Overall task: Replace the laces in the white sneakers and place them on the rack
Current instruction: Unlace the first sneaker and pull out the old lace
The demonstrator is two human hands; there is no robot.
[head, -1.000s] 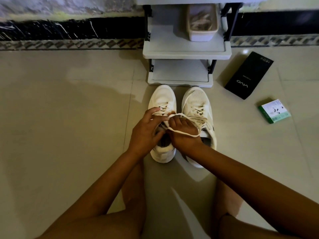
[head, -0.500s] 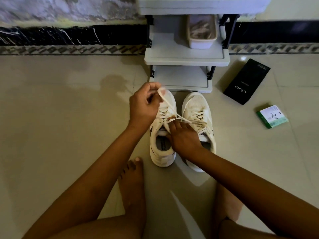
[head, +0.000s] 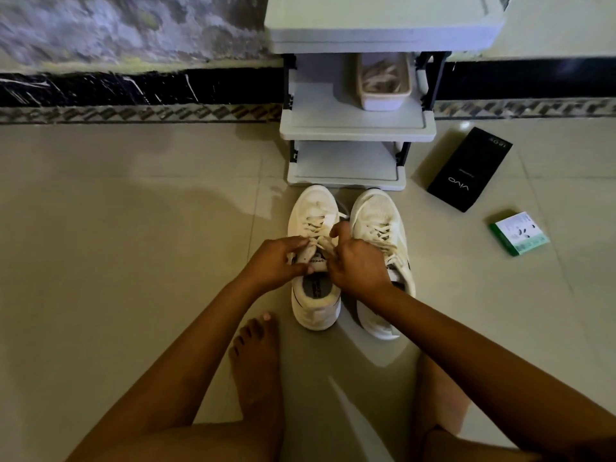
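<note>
Left hand (head: 275, 261) and right hand (head: 358, 265) both curled, pinching the lace (head: 320, 243) over the tongue of the left sneaker (head: 315, 261). Right sneaker (head: 383, 248) just beside right hand, partly under it. Rack (head: 356, 128) beyond hands, sneakers on floor before it. Black vivo box (head: 468, 170), green box (head: 518, 233) further right.

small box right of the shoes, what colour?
Green sides, white printed top: the small box on the floor, clearest in the head view.
</note>
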